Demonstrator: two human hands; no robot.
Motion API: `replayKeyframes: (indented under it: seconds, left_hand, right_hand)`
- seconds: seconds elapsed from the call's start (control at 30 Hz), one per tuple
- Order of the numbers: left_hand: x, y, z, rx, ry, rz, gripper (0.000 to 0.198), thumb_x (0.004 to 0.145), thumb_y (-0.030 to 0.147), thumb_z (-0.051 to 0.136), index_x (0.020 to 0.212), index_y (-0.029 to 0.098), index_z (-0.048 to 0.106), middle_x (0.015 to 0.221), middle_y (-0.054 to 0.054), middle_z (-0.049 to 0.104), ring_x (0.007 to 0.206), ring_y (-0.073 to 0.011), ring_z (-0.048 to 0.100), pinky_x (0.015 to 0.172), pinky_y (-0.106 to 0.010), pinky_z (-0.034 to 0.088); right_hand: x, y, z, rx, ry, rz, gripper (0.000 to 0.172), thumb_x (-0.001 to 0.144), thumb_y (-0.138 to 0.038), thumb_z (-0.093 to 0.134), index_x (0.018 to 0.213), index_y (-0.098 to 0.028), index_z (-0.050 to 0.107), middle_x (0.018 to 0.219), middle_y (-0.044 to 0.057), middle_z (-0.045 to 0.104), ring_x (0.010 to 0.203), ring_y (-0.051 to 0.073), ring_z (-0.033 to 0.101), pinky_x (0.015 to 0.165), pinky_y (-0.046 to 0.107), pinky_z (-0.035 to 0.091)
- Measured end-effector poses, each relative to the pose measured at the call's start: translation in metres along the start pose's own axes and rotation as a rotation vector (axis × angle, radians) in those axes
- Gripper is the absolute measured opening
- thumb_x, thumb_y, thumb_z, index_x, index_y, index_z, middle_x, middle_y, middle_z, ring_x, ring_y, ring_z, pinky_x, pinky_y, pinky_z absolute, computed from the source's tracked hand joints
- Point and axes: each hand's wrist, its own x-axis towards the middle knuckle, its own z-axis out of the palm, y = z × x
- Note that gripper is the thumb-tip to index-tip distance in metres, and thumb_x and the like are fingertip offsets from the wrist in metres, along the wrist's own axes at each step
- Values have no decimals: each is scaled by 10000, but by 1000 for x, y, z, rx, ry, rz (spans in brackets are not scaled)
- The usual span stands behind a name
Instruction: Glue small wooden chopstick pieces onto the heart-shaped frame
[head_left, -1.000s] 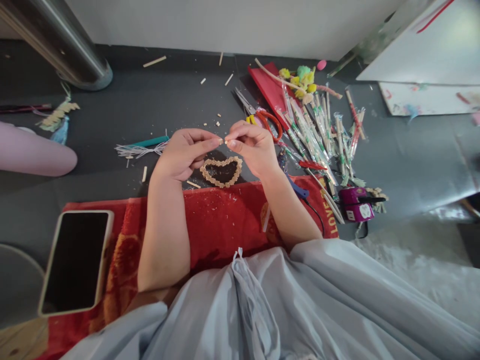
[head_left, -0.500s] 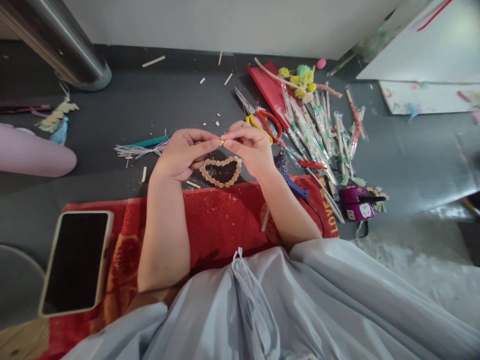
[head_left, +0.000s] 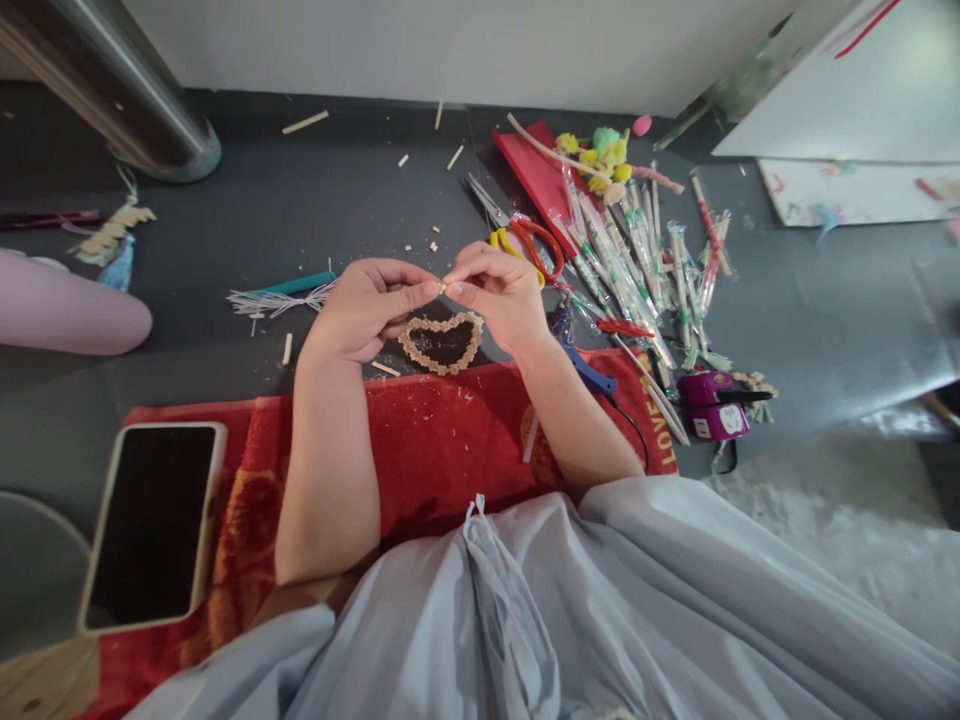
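Observation:
My left hand [head_left: 373, 308] and my right hand [head_left: 499, 295] meet fingertip to fingertip, both closed in a pinch. Between them is a tiny pale wooden piece [head_left: 442, 287], mostly covered by the fingers. Just below lies a heart-shaped frame [head_left: 450, 367] made of small light-brown pieces, flat on the dark surface. A few similar small wooden bits [head_left: 434, 246] lie beyond the fingertips. Close to my right hand are scissors [head_left: 536, 250] with red and yellow handles. A blue glue gun [head_left: 592, 372] lies partly behind my right forearm.
Wrapped chopsticks [head_left: 622, 260] are piled at the right, by a red packet [head_left: 525, 165] and a purple device [head_left: 712, 405]. White strands with a teal stick [head_left: 296, 285] lie left. A phone [head_left: 150, 525] rests on the red towel [head_left: 442, 430]. A metal post [head_left: 142, 90] stands far left.
Hardly anything differs. My fingertips have shifted very slightly around the tiny wooden piece, which both hands still pinch.

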Motion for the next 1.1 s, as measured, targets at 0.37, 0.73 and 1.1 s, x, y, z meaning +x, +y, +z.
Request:
replayKeyframes:
  seconds: [0.37,0.73,1.1]
  left_hand:
    - [1,-1,1,1,27,-10,233,688,255,860,677,159,648,449,101,304,387,-10,164,410,-225,73]
    - [4,0,7,36,145,27,169,783,196,779,695,164,638,489,95,329,381,-13,174,401,-232,110]
    - [8,-7,8,68,211,142,104,769,166,776,720,184,685,503,85,372,398,-22,205,409,-233,130]
  right_hand:
    - [-1,9,-2,-40,10,-37,383,716,-642,767,783,-267,724,788,-30,578,756,105,538,700,291,461]
    - [-1,2,0,-149,83,-72,300,789,-557,746,810,-257,735,778,-18,606,747,115,546,696,290,470]
    - [-2,5,7,-71,153,4,454,734,-674,723,797,-225,713,751,-31,639,673,87,530,627,257,437]
